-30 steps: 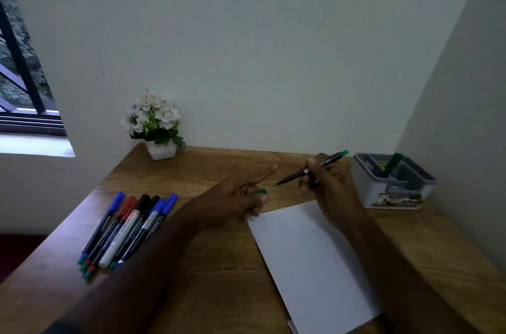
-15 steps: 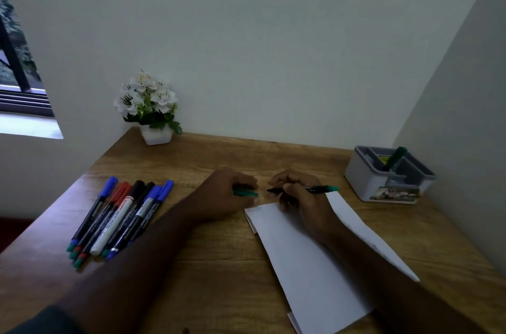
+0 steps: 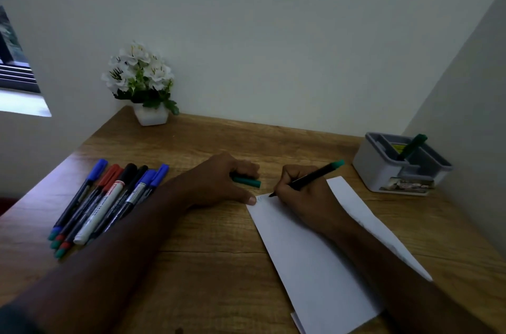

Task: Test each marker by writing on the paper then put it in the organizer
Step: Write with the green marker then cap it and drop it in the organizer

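Head camera looks down on a wooden desk point(image 3: 208, 246) set into a corner; a white sheet of paper point(image 3: 309, 259) lies on it at a slant, its right edge lifted off the wood under the right forearm; at the far right stands a grey organizer point(image 3: 383, 169) with one green marker point(image 3: 412, 145) leaning in a compartment; a pot of white flowers point(image 3: 141, 82) sits at the back left against the wall; a row of capped markers point(image 3: 104, 202), blue, red, black and white, lies side by side on the left of the desk. Left hand point(image 3: 219, 181) rests on the wood, thumb tip touching the paper's top corner, fingers curled round a green cap point(image 3: 247, 181); right hand point(image 3: 298, 191) grips a black marker with a green end point(image 3: 309, 177), its tip touching the paper near that corner, beside faint scribbles.
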Tool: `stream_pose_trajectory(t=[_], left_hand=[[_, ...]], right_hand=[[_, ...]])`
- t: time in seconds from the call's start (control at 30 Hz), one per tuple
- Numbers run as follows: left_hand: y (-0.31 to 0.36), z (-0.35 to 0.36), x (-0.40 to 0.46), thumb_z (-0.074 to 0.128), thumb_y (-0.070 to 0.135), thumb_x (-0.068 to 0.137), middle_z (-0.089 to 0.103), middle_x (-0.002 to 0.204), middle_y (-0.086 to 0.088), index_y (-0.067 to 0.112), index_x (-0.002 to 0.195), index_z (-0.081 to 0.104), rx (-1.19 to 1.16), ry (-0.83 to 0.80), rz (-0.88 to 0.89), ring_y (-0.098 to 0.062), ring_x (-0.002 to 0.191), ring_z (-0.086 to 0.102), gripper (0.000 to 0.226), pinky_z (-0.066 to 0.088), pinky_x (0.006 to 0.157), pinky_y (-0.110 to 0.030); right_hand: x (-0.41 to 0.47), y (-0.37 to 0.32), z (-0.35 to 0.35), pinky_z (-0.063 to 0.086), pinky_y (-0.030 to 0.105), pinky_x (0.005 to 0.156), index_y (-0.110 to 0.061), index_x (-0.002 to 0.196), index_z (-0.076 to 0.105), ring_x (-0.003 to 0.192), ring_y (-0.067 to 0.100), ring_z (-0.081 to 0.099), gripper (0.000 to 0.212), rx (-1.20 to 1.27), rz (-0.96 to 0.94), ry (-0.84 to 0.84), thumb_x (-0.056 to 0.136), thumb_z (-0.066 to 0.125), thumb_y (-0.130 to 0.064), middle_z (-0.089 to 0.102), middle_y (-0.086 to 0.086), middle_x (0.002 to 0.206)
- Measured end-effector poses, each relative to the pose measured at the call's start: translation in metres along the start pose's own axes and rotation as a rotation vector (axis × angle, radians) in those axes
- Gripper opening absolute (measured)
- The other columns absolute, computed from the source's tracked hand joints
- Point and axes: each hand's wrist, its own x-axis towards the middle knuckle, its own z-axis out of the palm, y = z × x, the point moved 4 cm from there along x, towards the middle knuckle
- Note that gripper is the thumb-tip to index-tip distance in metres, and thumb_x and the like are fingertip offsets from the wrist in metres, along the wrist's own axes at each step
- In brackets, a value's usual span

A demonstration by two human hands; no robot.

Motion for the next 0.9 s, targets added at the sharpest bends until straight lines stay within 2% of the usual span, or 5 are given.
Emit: stream_pose_trajectory(t=[0.07, 0.17, 0.53, 0.73, 0.9], left_hand=[[-0.0001, 0.0001, 0.0006, 0.083, 0.038, 0.070, 0.045, 0.147, 0.015, 0.033, 0.129, 0.059, 0.000, -0.003, 0.000, 0.003, 0.126, 0.039, 0.064, 0.027, 0.097, -0.016], [-0.0001, 0.0001, 0.0006, 0.083, 0.037, 0.070, 0.045, 0.147, 0.015, 0.032, 0.128, 0.059, -0.010, 0.000, -0.003, 0.003, 0.126, 0.038, 0.064, 0.027, 0.098, -0.016], [0.0012, 0.0003, -0.0006, 0.082, 0.038, 0.070, 0.044, 0.147, 0.016, 0.033, 0.129, 0.059, -0.008, -0.010, 0.011, 0.003, 0.128, 0.038, 0.064, 0.027, 0.101, -0.019], [0.0017, 0.0000, -0.0013, 0.082, 0.038, 0.071, 0.044, 0.147, 0.016, 0.032, 0.129, 0.058, -0.009, -0.013, 0.010, 0.004, 0.126, 0.038, 0.063, 0.027, 0.098, -0.017], [0.0030, 0.0004, -0.0012, 0.081, 0.037, 0.072, 0.044, 0.148, 0.014, 0.030, 0.131, 0.057, -0.001, -0.020, -0.004, -0.005, 0.133, 0.039, 0.064, 0.029, 0.101, -0.021]], right_hand=[[-0.0014, -0.0022, 0.0015, 0.043, 0.018, 0.053, 0.002, 0.070, 0.060, 0.063, 0.016, 0.057, 0.016, -0.039, -0.011, -0.020, 0.084, 0.064, -0.003, 0.064, 0.012, 0.069], [-0.0025, -0.0032, 0.0023, 0.042, 0.014, 0.051, -0.001, 0.069, 0.060, 0.061, 0.006, 0.056, 0.017, -0.039, -0.010, -0.031, 0.084, 0.065, -0.004, 0.064, 0.010, 0.070], [-0.0031, -0.0044, 0.0041, 0.039, 0.012, 0.049, -0.011, 0.063, 0.058, 0.056, 0.002, 0.054, 0.024, -0.083, -0.003, -0.046, 0.086, 0.064, -0.006, 0.057, -0.007, 0.059], [-0.0017, -0.0067, 0.0035, 0.040, 0.013, 0.050, -0.008, 0.067, 0.059, 0.059, 0.003, 0.054, 0.020, -0.119, 0.004, -0.041, 0.086, 0.065, -0.007, 0.061, 0.000, 0.065], [-0.0020, -0.0062, 0.0028, 0.038, 0.011, 0.048, 0.002, 0.066, 0.057, 0.055, 0.002, 0.050, 0.022, -0.118, -0.006, -0.015, 0.086, 0.064, -0.003, 0.056, 0.005, 0.061]])
